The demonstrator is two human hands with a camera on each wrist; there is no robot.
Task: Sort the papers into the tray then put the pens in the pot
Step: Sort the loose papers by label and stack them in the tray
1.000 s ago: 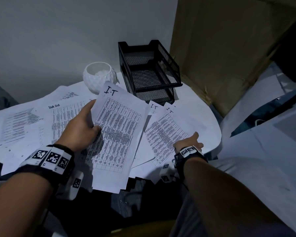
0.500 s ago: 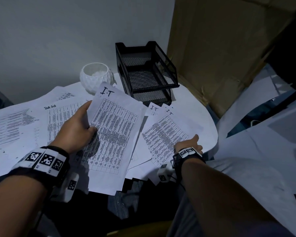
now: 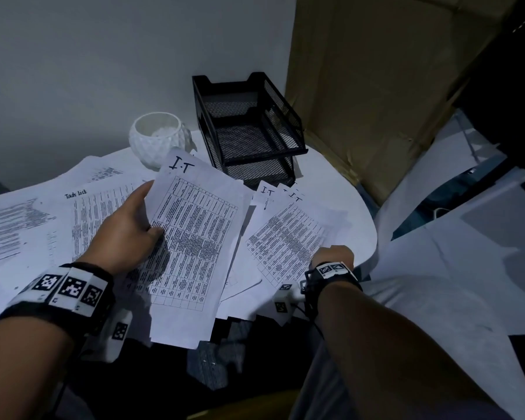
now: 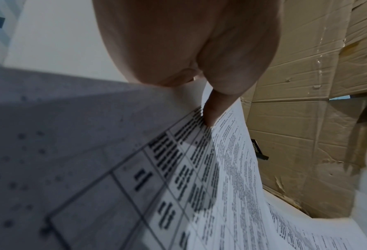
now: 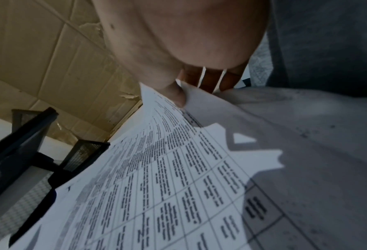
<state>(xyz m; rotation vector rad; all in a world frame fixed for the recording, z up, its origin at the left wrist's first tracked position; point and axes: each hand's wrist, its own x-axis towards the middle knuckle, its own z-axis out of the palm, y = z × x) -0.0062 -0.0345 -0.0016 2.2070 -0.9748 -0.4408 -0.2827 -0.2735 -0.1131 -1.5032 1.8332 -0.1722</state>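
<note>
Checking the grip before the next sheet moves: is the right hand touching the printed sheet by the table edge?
Touching. The right wrist view shows the right hand pinching the white printed table sheet, thumb on top at its edge.

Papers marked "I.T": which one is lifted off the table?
The I.T sheet gripped by the left hand, nearest the white pot. The other I.T sheets lie fanned on the table by the right hand.

Both forearms are bare. Each wrist wears a black strap [image 3: 331,278] carrying white blocks printed with black square-pattern markers [image 3: 70,287]; a thin black cable hangs by the right strap.
</note>
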